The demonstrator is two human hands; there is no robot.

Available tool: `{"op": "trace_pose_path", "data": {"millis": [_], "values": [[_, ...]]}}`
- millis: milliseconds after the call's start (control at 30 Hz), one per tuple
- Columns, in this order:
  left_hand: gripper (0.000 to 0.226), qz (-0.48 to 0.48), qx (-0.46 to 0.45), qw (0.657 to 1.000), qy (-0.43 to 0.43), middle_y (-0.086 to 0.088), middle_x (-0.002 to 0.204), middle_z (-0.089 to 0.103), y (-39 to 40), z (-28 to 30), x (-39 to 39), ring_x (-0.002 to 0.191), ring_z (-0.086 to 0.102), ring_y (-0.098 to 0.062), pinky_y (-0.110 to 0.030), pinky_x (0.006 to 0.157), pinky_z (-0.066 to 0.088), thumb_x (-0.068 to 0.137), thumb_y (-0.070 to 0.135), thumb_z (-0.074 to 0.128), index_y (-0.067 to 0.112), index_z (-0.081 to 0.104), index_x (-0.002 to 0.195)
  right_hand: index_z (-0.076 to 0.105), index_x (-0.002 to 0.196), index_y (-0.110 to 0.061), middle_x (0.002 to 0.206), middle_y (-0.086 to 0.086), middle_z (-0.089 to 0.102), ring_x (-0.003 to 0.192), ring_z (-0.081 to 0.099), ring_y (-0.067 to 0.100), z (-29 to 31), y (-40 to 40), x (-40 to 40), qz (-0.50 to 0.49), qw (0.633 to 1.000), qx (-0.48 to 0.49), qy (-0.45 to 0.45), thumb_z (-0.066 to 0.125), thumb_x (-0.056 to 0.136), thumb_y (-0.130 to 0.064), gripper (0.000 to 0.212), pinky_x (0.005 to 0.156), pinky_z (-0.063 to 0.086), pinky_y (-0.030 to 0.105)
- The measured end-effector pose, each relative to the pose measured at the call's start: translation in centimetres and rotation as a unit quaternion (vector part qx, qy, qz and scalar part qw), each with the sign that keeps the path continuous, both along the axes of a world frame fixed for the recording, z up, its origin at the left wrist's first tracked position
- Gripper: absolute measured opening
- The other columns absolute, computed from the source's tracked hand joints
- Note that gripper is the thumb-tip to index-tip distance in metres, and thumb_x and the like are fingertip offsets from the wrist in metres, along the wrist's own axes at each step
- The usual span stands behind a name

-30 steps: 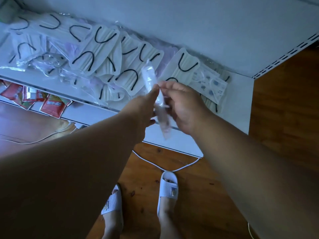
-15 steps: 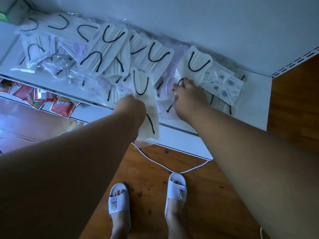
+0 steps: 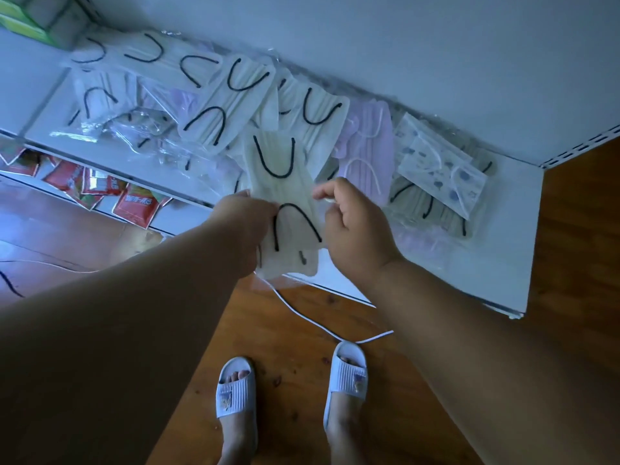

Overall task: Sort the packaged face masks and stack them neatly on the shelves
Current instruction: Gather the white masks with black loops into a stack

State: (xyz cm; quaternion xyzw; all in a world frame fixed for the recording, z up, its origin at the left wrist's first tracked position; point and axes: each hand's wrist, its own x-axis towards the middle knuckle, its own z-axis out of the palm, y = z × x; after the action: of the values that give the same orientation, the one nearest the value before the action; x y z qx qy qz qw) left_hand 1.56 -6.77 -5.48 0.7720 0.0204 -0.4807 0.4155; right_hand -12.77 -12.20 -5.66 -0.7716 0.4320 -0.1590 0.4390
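Note:
I hold a white packaged face mask (image 3: pixel 288 193) with black ear loops over the front edge of the white shelf (image 3: pixel 503 263). My left hand (image 3: pixel 245 223) grips its left side. The curled fingers of my right hand (image 3: pixel 355 229) pinch its right edge. Behind it, a loose pile of similar white masks (image 3: pixel 231 95) covers the left and middle of the shelf. Purple masks (image 3: pixel 369 142) lie right of the middle. Farther right, blue-patterned masks (image 3: pixel 443 169) rest on grey-beige masks (image 3: pixel 436 213).
Red packets (image 3: pixel 134 204) lie on the lower shelf at the left. Green boxes (image 3: pixel 20 18) stand at the top left corner. A white cable (image 3: pixel 302 313) runs across the wooden floor near my feet in white slippers (image 3: pixel 349 370).
My right hand has left the pile on the shelf and come back to the held pack's right edge. The pack now lies flatter and face up. The view shifted slightly right.

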Motion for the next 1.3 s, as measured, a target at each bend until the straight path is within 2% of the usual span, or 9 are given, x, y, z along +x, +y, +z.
{"op": "trace_pose_path", "data": {"millis": [133,267,433,767,867,967,1067,1167,1300], "values": [[0.012,-0.01,0.029,0.997,-0.069,-0.012,0.096,0.072,2.1,-0.3,3.0,0.093,0.07,-0.037,-0.06,0.084,0.057,0.091,0.011,0.064,0.019,0.065,0.081,0.05,0.14,-0.013,0.16,0.012,0.027,0.142,0.033,0.025,-2.2,-2.2,3.9,0.097,0.985,-0.061,0.132,0.041,0.095,-0.002,0.047,0.112,0.034,0.039],[0.015,-0.018,0.049,0.994,-0.095,-0.011,0.096,0.07,3.6,-0.7,5.3,0.095,0.067,-0.039,-0.059,0.088,0.055,0.094,0.015,0.062,0.023,0.064,0.081,0.016,0.157,-0.022,0.165,0.013,-0.01,0.152,-0.004,0.029,-4.3,-4.3,7.9,0.153,0.941,-0.109,0.282,0.045,0.101,-0.031,0.063,0.121,0.015,0.049],[0.018,-0.026,0.038,0.995,-0.083,-0.009,0.092,0.069,3.9,-1.4,5.3,0.092,0.068,-0.037,-0.057,0.088,0.057,0.095,0.014,0.061,0.024,0.063,0.08,0.035,0.145,-0.015,0.153,0.013,0.031,0.14,0.029,0.031,-5.3,-5.1,8.6,0.088,0.918,-0.174,0.345,0.06,0.093,-0.026,0.059,0.11,0.03,0.043],[0.006,0.001,0.004,0.999,-0.037,-0.008,0.086,0.068,2.0,0.5,4.2,0.089,0.067,-0.034,-0.044,0.081,0.059,0.086,0.016,0.061,0.02,0.064,0.082,0.058,0.118,-0.013,0.118,0.006,0.065,0.102,0.059,0.027,-1.2,-2.1,6.5,-0.217,0.975,-0.024,0.04,0.044,0.099,-0.014,0.023,0.074,0.037,0.028],[0.018,0.056,-0.034,0.996,0.057,0.002,0.068,0.068,1.3,2.0,4.7,0.073,0.065,-0.024,-0.025,0.071,0.052,0.096,0.031,0.061,0.015,0.064,0.088,0.062,0.111,-0.009,0.115,0.009,0.066,0.105,0.059,0.028,-0.1,0.4,6.9,-0.054,0.997,-0.049,-0.007,0.05,0.093,-0.008,0.022,0.079,0.041,0.029],[0.034,0.095,-0.084,0.981,0.147,-0.008,0.101,0.077,1.4,3.0,5.7,0.092,0.074,-0.026,-0.043,0.092,0.057,0.098,0.04,0.058,0.01,0.069,0.109,0.066,0.107,-0.003,0.112,0.012,0.066,0.105,0.059,0.028,0.3,2.1,7.5,0.105,0.991,-0.07,-0.033,0.05,0.09,-0.009,0.024,0.087,0.046,0.035],[0.013,0.042,-0.033,0.997,0.049,-0.014,0.097,0.073,2.4,2.6,7.6,0.09,0.071,-0.031,-0.054,0.094,0.056,0.093,0.018,0.063,0.006,0.068,0.094,0.067,0.099,-0.002,0.109,0.013,0.067,0.101,0.06,0.029,0.5,2.3,8.9,0.125,0.987,-0.095,-0.022,0.049,0.09,-0.01,0.023,0.085,0.047,0.037],[0.011,-0.046,0.003,0.999,-0.015,-0.007,0.084,0.063,3.4,1.8,10.3,0.077,0.065,-0.026,-0.03,0.072,0.06,0.093,0.016,0.061,0.011,0.062,0.103,0.067,0.099,-0.001,0.111,0.014,0.066,0.102,0.059,0.03,0.4,2.1,10.6,0.108,0.988,-0.11,0.005,0.049,0.09,-0.008,0.021,0.083,0.044,0.035],[0.012,-0.074,0.013,0.997,-0.031,-0.004,0.083,0.059,4.5,1.6,14.0,0.07,0.059,-0.021,-0.027,0.064,0.052,0.096,0.013,0.056,0.017,0.057,0.108,0.062,0.11,-0.005,0.122,0.01,0.058,0.107,0.055,0.028,-0.6,1.0,13.6,0.08,0.984,-0.113,0.112,0.047,0.092,-0.005,0.024,0.081,0.043,0.033]]}}
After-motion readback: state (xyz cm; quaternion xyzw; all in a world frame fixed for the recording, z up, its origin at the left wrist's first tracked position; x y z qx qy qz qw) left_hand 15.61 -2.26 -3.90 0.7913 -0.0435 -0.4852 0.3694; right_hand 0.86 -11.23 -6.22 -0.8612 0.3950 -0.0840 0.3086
